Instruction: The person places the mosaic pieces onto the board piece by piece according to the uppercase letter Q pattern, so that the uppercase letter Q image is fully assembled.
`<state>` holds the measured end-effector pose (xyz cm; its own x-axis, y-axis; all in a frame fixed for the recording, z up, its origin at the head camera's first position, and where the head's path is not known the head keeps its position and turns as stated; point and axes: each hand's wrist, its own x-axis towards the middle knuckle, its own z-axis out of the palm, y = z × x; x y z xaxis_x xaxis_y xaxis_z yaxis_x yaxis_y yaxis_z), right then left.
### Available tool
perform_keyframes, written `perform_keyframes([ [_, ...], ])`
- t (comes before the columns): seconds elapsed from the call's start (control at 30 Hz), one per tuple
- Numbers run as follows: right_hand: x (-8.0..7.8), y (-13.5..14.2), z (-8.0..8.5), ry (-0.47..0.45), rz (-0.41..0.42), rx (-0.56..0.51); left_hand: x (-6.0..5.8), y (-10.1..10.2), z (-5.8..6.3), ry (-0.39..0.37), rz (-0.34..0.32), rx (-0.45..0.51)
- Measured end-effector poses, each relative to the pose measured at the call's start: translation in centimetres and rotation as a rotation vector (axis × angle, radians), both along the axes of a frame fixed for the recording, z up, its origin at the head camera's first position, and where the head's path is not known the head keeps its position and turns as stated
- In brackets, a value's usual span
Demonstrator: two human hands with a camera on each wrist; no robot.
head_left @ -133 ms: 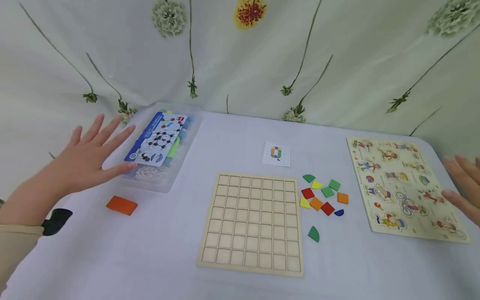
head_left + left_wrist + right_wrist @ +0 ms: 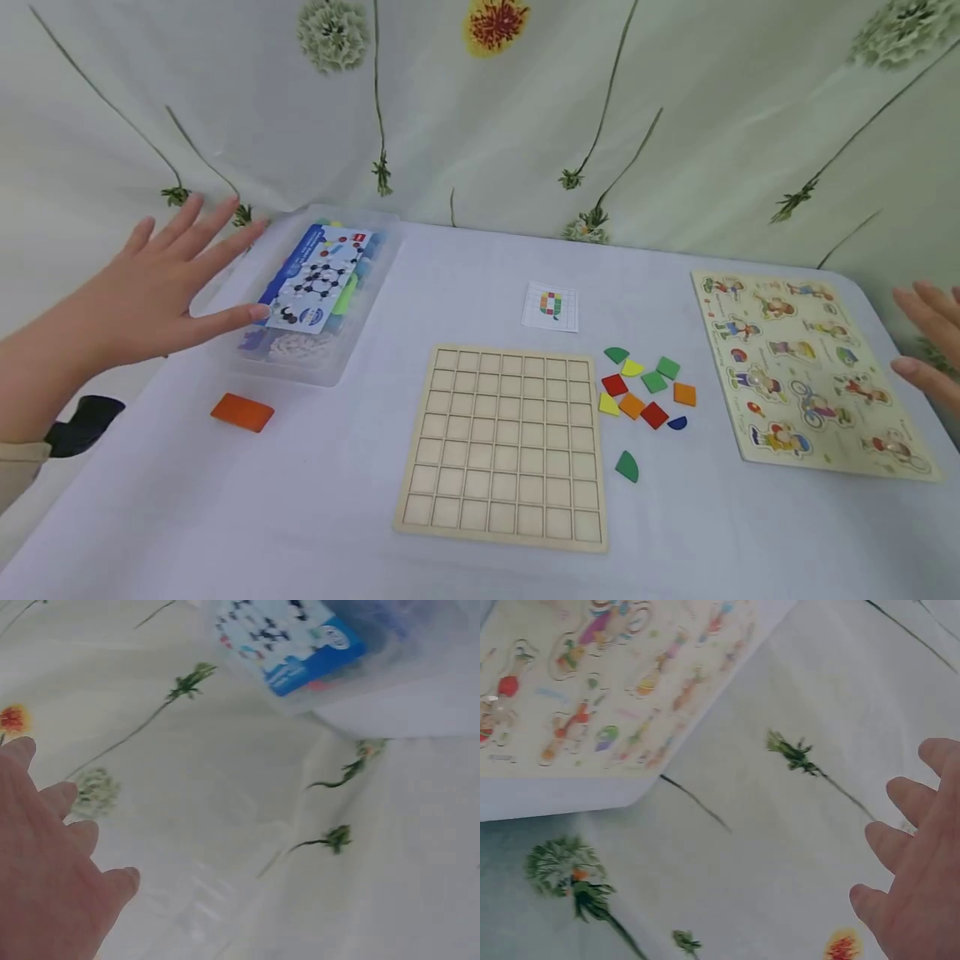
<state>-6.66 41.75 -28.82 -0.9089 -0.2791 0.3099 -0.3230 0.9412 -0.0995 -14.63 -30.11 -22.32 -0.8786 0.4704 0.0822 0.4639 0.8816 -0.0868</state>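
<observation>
My left hand [image 2: 165, 287] is raised at the left with its fingers spread and nothing in it, nearest to a clear plastic box [image 2: 341, 354] with a blue molecule-pictured card [image 2: 318, 279] on it. At the right edge my right hand [image 2: 933, 333] is partly cut off, fingers extended and holding nothing, beside a wooden puzzle board [image 2: 817, 375] with cartoon figures. Between them lies a bare wooden grid board [image 2: 502, 446]. Several coloured tiles, among them a red square [image 2: 655, 415] and a green quarter-circle [image 2: 627, 467], lie along its right side.
A small pattern card [image 2: 551, 307] lies behind the grid board. An orange block [image 2: 242, 412] sits in front of the plastic box. Behind the white table [image 2: 315, 508] hangs a cloth [image 2: 480, 125] printed with flowers.
My left hand has risen a little and shifted slightly left. My right hand has also moved up a bit. The things on the table have stayed where they were.
</observation>
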Motion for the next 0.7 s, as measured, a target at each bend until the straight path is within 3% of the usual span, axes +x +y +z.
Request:
perform_keyframes([
  [0.03, 0.1, -0.9, 0.6, -0.053, -0.101, -0.013, 0.1, 0.7, 0.7, 0.002, -0.011, -0.002],
  [0.13, -0.1, -2.4, 1.9, -0.023, -0.065, -0.033, 1.0, 2.8, 1.8, -0.005, -0.063, 0.034],
  [0.23, 0.5, -4.8, 2.3, -0.02, -0.013, -0.076, 2.2, 5.1, 1.0, -0.066, -0.098, 0.122],
  [0.33, 1.2, -7.4, 1.9, -0.053, -0.011, -0.142, 3.1, 6.9, -1.1, -0.165, -0.111, 0.23],
  [0.47, 1.5, -10.5, 0.1, -0.076, -0.023, -0.29, 3.1, 8.6, -4.6, -0.297, -0.099, 0.347],
  [0.57, 1.3, -12.4, -2.0, -0.072, 0.064, -0.38, 2.8, 9.7, -7.4, -0.393, -0.107, 0.405],
  [0.7, 1.2, -14.5, -5.0, -0.162, 0.169, -0.466, 2.5, 10.8, -10.9, -0.516, -0.15, 0.443],
])
